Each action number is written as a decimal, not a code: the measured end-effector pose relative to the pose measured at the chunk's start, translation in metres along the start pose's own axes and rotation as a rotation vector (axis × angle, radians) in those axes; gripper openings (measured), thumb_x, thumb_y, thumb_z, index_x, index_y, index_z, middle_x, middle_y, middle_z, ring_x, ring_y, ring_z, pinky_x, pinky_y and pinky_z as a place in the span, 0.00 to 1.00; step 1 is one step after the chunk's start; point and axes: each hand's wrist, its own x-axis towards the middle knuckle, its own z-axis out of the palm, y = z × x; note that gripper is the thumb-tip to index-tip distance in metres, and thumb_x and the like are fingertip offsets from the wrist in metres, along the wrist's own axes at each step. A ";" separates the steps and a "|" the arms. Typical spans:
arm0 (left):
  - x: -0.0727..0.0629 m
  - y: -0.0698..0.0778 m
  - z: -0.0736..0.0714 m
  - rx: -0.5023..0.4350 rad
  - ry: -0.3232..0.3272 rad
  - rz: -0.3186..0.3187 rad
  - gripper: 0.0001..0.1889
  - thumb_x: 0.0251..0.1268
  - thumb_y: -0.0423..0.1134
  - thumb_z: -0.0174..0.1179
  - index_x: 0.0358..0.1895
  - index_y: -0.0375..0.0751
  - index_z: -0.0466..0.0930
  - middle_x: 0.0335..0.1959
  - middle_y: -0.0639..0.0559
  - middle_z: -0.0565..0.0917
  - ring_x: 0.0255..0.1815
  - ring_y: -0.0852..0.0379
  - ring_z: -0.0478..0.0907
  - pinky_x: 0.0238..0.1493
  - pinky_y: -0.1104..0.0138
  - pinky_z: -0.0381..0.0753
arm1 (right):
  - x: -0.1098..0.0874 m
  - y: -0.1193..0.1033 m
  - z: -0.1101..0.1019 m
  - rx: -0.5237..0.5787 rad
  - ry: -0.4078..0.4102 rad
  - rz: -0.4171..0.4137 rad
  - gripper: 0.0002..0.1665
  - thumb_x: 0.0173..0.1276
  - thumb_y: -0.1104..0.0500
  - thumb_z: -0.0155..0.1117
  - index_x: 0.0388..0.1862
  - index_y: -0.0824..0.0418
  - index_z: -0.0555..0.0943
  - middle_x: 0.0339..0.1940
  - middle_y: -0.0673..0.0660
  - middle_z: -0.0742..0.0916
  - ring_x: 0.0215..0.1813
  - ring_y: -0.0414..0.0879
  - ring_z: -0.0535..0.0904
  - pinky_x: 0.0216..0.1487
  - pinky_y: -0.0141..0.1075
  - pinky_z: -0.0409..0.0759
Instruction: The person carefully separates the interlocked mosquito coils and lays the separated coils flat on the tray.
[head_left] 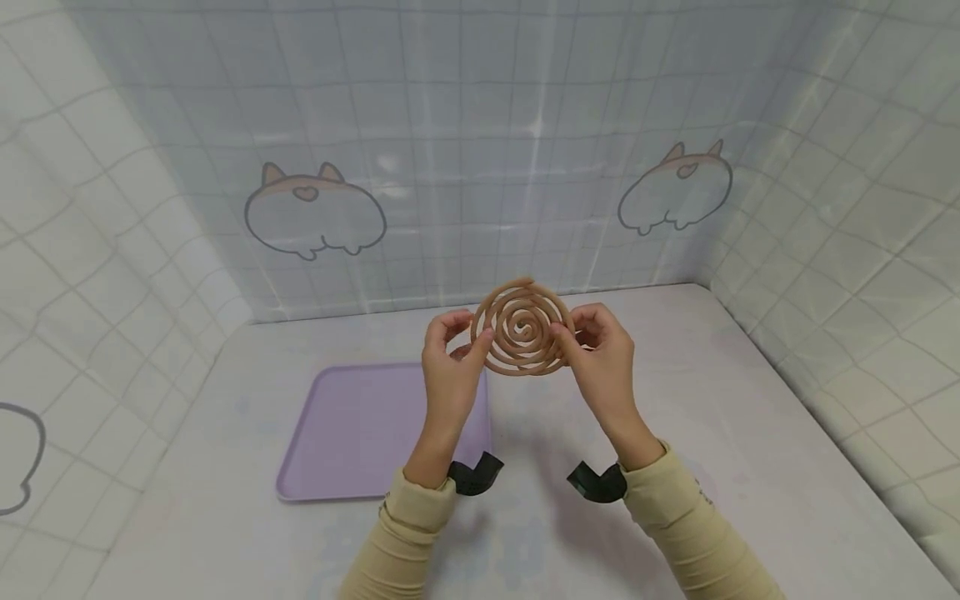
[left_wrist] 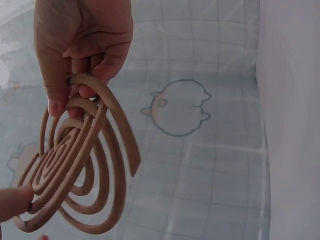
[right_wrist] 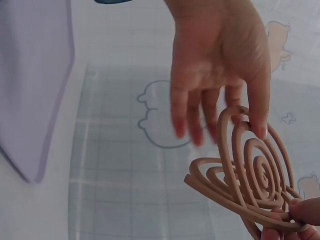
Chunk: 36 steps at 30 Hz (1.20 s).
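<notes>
A brown pair of mosquito coils (head_left: 522, 364) is held up over the table between both hands. My left hand (head_left: 450, 367) pinches the left rim, thumb in front and fingers behind. On the opposite rim, my right hand (head_left: 606, 354) pinches with thumb and index finger; its other fingers hang loosely in the right wrist view. From the side, in the left wrist view, the two interlaced spirals (left_wrist: 114, 190) splay apart at an angle, with one free end sticking out. They still cross near the left fingertips (left_wrist: 56, 107).
A shallow lilac tray (head_left: 360, 433) lies on the pale table (head_left: 247, 533), left of and partly behind the left hand. Tiled-pattern curtains (head_left: 480, 167) with cartoon animal outlines enclose the back and sides. Black bands (head_left: 476, 477) sit at both wrists.
</notes>
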 end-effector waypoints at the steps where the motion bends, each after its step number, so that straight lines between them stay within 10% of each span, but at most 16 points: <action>1: 0.000 -0.001 0.000 -0.021 -0.045 -0.030 0.22 0.58 0.31 0.62 0.53 0.26 0.67 0.53 0.38 0.70 0.54 0.47 0.70 0.48 0.62 0.76 | 0.000 0.000 0.000 0.018 -0.004 0.012 0.10 0.57 0.71 0.65 0.33 0.75 0.73 0.26 0.67 0.81 0.23 0.51 0.77 0.23 0.30 0.79; 7: 0.007 -0.022 -0.001 -0.159 -0.214 -0.171 0.29 0.59 0.35 0.61 0.62 0.36 0.61 0.53 0.42 0.71 0.49 0.52 0.76 0.47 0.65 0.78 | -0.001 -0.001 0.002 0.051 -0.014 0.027 0.10 0.57 0.72 0.65 0.33 0.75 0.73 0.25 0.65 0.80 0.24 0.43 0.75 0.23 0.30 0.78; 25: 0.005 -0.022 0.004 -0.245 -0.074 -0.105 0.19 0.51 0.25 0.65 0.46 0.28 0.70 0.34 0.49 0.78 0.34 0.61 0.77 0.36 0.74 0.77 | 0.000 0.023 0.010 -0.104 -0.007 0.010 0.17 0.51 0.62 0.73 0.39 0.65 0.80 0.26 0.58 0.79 0.30 0.44 0.72 0.25 0.25 0.73; 36: 0.005 -0.021 0.005 -0.289 -0.125 -0.060 0.20 0.51 0.22 0.63 0.48 0.27 0.69 0.37 0.46 0.77 0.35 0.61 0.77 0.38 0.75 0.77 | 0.000 0.021 0.013 -0.228 0.012 -0.040 0.14 0.53 0.64 0.72 0.35 0.63 0.76 0.22 0.55 0.75 0.25 0.43 0.70 0.23 0.26 0.70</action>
